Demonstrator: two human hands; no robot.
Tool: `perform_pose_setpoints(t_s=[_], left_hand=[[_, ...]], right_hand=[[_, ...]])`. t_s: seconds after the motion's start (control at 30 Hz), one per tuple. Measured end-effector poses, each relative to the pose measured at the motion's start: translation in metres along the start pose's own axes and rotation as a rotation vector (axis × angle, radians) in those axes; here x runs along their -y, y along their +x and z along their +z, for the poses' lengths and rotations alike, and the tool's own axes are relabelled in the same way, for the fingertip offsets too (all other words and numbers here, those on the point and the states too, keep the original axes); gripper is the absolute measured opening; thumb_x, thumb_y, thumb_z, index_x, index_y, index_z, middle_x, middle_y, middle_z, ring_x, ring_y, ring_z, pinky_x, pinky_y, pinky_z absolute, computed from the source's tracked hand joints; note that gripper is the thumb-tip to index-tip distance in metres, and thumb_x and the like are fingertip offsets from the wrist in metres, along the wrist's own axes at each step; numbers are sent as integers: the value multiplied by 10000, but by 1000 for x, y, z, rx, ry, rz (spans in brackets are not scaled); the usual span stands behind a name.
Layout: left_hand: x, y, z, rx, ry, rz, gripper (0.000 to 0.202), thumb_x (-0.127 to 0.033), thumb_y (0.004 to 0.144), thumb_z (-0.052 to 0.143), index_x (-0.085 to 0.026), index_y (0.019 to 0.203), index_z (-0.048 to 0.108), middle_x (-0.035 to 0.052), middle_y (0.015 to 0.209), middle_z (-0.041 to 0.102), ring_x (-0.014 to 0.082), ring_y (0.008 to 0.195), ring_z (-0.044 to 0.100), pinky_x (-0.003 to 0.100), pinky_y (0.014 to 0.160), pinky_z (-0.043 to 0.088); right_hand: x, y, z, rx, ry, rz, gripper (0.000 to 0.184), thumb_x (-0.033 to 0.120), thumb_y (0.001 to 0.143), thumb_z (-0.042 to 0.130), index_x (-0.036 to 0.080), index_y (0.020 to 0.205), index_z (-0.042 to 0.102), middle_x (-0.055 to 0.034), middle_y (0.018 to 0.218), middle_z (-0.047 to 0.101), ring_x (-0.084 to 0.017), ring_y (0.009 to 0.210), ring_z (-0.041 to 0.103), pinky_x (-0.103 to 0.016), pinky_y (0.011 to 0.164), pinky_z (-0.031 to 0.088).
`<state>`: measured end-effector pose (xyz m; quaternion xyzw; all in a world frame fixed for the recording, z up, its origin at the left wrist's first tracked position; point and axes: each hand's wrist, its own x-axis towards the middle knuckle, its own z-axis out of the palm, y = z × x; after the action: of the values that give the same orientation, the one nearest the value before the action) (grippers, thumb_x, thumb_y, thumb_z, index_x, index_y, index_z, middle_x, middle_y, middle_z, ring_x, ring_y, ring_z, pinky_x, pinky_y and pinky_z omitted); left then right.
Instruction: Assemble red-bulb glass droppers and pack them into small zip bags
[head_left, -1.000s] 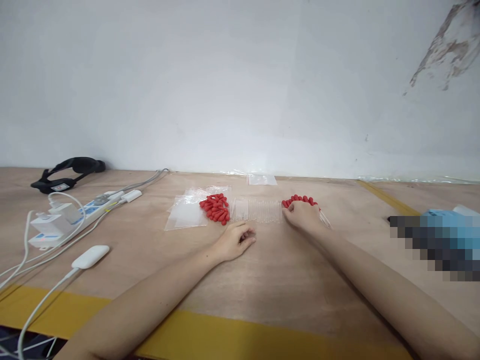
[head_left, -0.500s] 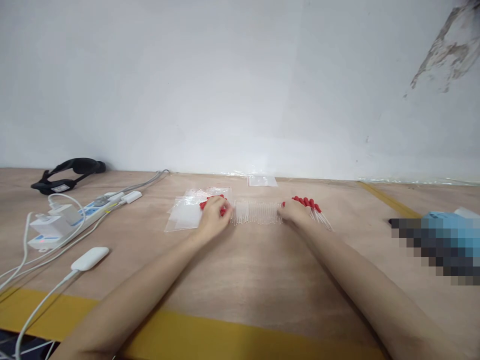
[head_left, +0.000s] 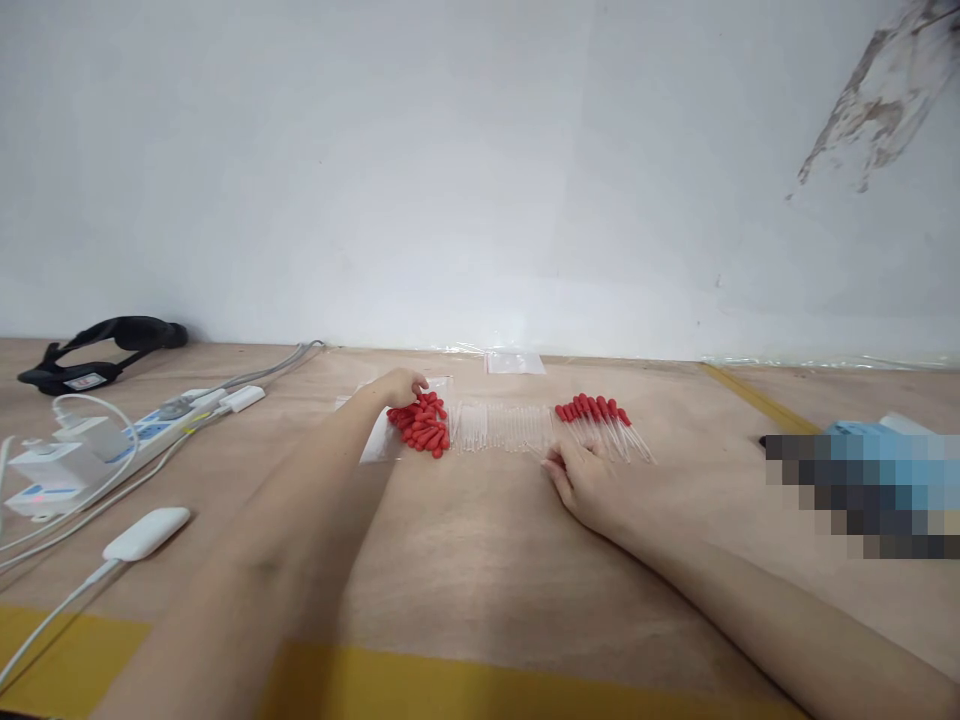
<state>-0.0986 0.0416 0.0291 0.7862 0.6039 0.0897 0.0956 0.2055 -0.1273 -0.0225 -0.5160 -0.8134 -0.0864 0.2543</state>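
My left hand (head_left: 401, 387) is at the far edge of a pile of red rubber bulbs (head_left: 425, 430), fingers curled together; what they hold, if anything, is hidden. The bulbs lie on clear plastic bags (head_left: 375, 446). Right of the pile, a row of thin clear dropper tubes (head_left: 499, 427) lies side by side. My right hand (head_left: 589, 485) is closed in a pinch at the near right end of that row, with a slim tube slanting out from its fingertips. Behind it, several droppers with red bulbs fitted (head_left: 602, 408) lie fanned out.
A small clear bag (head_left: 515, 363) lies by the wall. On the left are a power strip (head_left: 154, 432) with plugs and cables, a white oval device (head_left: 146, 534) and a black headset strap (head_left: 105, 352). A blue item (head_left: 881, 445), partly pixelated, sits on the right.
My left hand has moved to the back of the bulb pile, uncovering it. My right hand has come nearer, away from the fitted droppers, now with a tube at its fingertips. The view shifted slightly.
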Motion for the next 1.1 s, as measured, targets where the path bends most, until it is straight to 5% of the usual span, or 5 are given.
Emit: perform_pose_setpoints(t_s=[0.23,0.5,0.73,0.97,1.1], left_hand=[[4,2,2,-24,58,1,402,-98,549,500,-210,909,637,5,785,671,160,704,598,199,608,438],[3,1,11,-81,44,32,315,-61,547,482,-202,792,620,17,836,660,170,747,590,213,645,439],[4,-7,13,-196,-18,61,302,-107,621,520,-210,906,529,2,810,640,142,677,570,221,625,433],[2,-21,5,-478,-81,25,210,-174,703,501,-185,912,506,32,813,586,147,729,555,260,702,423],[-25,-54,28,-645,-476,71,129,-276,723,523,-171,757,456,3,697,531,127,637,539,248,607,437]], right_hand=[[-14,-2,26,-68,88,-71,236,227,869,338,185,1014,519,-44,832,663,-162,743,585,-320,768,322],[-12,-3,24,-74,76,-54,255,227,868,351,173,1045,527,-67,905,662,-177,811,594,-337,792,330],[-9,-2,18,-47,61,-37,251,250,858,381,188,1048,533,-50,850,668,-176,778,594,-335,785,338],[-10,-2,19,-78,43,-59,267,230,863,369,177,1053,550,-62,893,662,-172,789,584,-327,783,341],[-9,-2,17,-97,47,-102,260,216,874,354,199,997,583,-38,873,656,-157,788,572,-305,772,346]])
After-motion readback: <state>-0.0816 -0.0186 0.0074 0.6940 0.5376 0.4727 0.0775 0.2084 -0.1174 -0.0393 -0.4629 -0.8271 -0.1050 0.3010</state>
